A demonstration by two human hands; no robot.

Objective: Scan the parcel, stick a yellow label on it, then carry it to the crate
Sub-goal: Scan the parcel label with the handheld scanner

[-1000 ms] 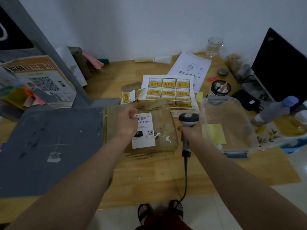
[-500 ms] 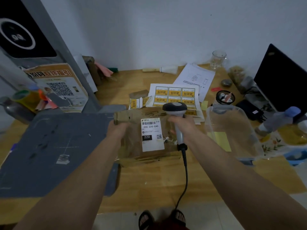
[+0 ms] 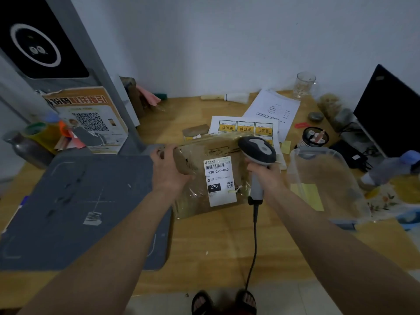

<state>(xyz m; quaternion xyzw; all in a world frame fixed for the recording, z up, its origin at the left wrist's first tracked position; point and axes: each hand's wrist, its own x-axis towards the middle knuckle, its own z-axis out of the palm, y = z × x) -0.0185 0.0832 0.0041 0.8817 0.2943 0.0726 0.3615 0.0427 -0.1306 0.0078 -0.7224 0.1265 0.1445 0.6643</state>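
A brown parcel (image 3: 200,160) wrapped in clear film is tilted up off the wooden table, its white shipping label (image 3: 219,180) facing me. My left hand (image 3: 170,171) grips the parcel's left edge. My right hand (image 3: 263,176) is closed round the handle of a grey barcode scanner (image 3: 258,151), whose head sits over the parcel's upper right corner. The scanner cable hangs down toward the floor. A sheet of yellow labels (image 3: 245,128) lies behind the parcel, partly hidden by it. A clear plastic crate (image 3: 318,155) stands just right of my right hand.
A grey mat (image 3: 68,201) covers the table's left part. A metal post with a QR poster (image 3: 91,119) stands at left. Printed papers (image 3: 272,110), a glass (image 3: 304,84), a black monitor (image 3: 391,110), a small pot (image 3: 314,137) and a bottle (image 3: 391,167) crowd the right side.
The parcel has been lifted and tilted up by my left hand. My right hand has brought the scanner left and up, over the parcel's top right corner.
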